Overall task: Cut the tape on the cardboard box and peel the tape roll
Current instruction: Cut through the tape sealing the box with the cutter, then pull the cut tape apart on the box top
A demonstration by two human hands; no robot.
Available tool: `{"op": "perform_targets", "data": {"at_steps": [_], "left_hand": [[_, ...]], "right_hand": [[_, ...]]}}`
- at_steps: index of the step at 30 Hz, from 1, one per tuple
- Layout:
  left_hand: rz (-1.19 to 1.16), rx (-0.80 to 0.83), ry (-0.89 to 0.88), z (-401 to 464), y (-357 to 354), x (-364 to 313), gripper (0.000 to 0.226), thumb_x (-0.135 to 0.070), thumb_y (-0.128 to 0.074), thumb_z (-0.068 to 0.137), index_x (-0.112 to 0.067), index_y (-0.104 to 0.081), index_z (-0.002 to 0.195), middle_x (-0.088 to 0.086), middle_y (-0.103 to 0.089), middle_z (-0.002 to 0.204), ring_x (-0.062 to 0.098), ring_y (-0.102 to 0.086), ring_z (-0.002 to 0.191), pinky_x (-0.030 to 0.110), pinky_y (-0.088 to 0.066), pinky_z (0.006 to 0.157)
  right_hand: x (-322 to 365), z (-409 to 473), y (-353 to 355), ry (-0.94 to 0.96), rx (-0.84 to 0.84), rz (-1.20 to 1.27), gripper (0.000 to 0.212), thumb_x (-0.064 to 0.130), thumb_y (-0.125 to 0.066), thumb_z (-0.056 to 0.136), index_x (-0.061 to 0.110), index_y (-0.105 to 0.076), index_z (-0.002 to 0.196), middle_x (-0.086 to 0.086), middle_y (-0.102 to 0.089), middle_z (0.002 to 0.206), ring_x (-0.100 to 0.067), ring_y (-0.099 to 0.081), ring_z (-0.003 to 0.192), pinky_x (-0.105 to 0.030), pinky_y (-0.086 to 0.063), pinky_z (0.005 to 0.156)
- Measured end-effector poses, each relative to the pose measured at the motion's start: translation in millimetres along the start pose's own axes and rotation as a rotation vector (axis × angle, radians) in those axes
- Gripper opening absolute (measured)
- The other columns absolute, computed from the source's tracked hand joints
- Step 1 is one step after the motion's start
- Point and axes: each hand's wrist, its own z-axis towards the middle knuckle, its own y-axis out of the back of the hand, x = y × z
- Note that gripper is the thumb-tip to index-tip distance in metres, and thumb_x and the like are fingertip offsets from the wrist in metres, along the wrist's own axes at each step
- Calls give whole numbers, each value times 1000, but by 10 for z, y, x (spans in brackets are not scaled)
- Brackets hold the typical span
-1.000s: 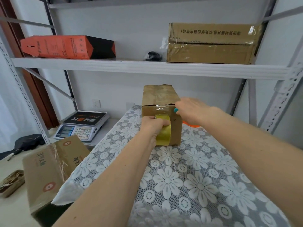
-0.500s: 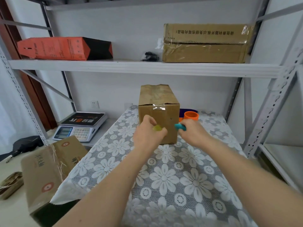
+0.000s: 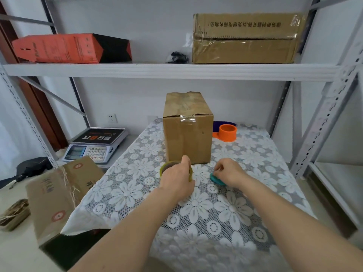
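Note:
A tall brown cardboard box [image 3: 187, 138] stands upright at the middle of the flowered tablecloth [image 3: 206, 213], with a strip of clear tape [image 3: 188, 119] across its top front edge. In front of the box lies a yellowish tape roll [image 3: 167, 167], flat on the cloth, and my left hand [image 3: 176, 178] grips it from above. My right hand [image 3: 228, 173] holds a small teal cutter [image 3: 215, 179] low on the cloth, just right of the roll. Both hands are apart from the box.
An orange tape holder [image 3: 227, 132] sits behind the box to the right. A weighing scale [image 3: 96, 144] and a tilted printed carton [image 3: 59, 193] are to the left. The shelf [image 3: 157, 70] above carries an orange-black box [image 3: 68, 48] and a large carton [image 3: 245, 38]. Metal uprights [image 3: 322, 124] stand on the right.
Both hands came down and toward me from the box's front face. The tape roll went from upright against the box to flat on the cloth; the cutter dropped to the table.

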Motion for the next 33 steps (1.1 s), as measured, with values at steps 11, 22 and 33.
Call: {"op": "perform_targets", "data": {"at_steps": [11,22,33], "left_hand": [[-23,-73,59,107,162,-47,40,-54,-54,88,-19,-47,103,-2,-64,89,18,-62,78,33,-52,66],[-24,-468,-76,579,727,63,65,-20,-63,82,-18,-37,142,4,-33,153,26,-25,142,39,-28,113],[-76,-242,-69,722,835,183,64,-10,-55,83,-21,-35,143,3,-44,145,24,-28,142,42,-22,116]], "right_hand": [[176,17,86,62,-51,99,12,15,-57,92,10,-62,102,-2,-58,99,-20,-61,85,-31,-53,68],[593,38,368,326,-362,170,19,17,-55,94,13,-64,110,1,-64,107,-13,-57,97,-28,-49,85],[1035,438,573,479,-459,-118,42,44,-44,96,21,-58,128,1,-45,144,-24,-29,134,-40,-27,109]]}}
